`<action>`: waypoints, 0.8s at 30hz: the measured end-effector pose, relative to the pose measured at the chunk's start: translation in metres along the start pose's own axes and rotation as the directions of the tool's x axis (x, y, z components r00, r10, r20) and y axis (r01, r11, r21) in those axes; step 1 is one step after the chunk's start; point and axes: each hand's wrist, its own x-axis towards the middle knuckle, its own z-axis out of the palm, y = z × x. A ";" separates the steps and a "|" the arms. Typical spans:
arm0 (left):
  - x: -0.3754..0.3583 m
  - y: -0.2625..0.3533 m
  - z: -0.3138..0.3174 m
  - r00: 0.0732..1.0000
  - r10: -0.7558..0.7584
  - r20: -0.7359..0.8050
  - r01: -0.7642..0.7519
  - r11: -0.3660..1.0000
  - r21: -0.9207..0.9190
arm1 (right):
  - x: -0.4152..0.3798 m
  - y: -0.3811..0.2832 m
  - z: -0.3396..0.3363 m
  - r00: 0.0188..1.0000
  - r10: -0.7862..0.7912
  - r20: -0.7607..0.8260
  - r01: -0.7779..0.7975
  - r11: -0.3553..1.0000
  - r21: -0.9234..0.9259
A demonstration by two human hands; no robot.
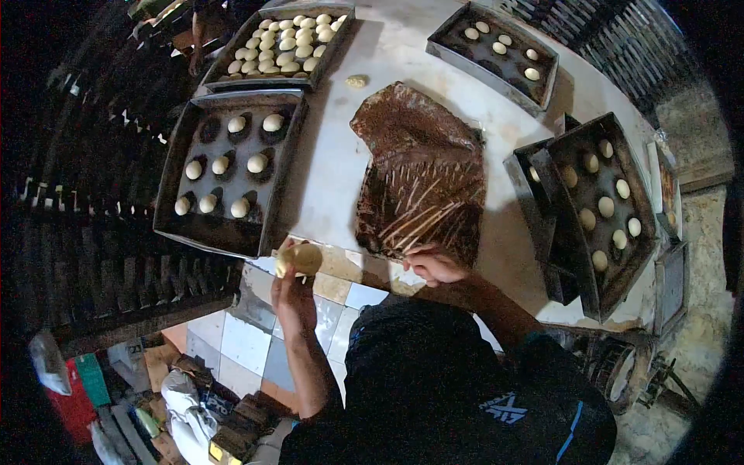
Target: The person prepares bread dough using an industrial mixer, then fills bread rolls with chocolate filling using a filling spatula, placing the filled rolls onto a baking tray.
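Observation:
My left hand [294, 298] is raised at the near edge of the table, its fingers closed around a pale yellow lump of dough [308, 259]. My right hand [435, 264] is over the near edge of a dark brown, stained sheet [426, 174], with its fingers curled together. Whatever those fingers pinch, if anything, is too small to make out. Several thin pale strips [422, 217] lie across the sheet just beyond that hand. A small dough scrap [356, 80] rests on the table past the sheet's far left corner.
On the left, a metal tray [177, 167] holds spaced dough balls, and a fuller tray [347, 35] stands behind it. Another tray [457, 58] is at the far right. Stacked trays [570, 201] stand on the near right of the white table [329, 132]. Bags [186, 411] lie below left.

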 end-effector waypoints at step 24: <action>0.011 -0.063 0.105 0.857 -0.497 0.136 0.512 0.853 -0.106 | -0.071 -0.052 -0.015 0.862 -0.143 -0.487 -0.114 0.881 -0.460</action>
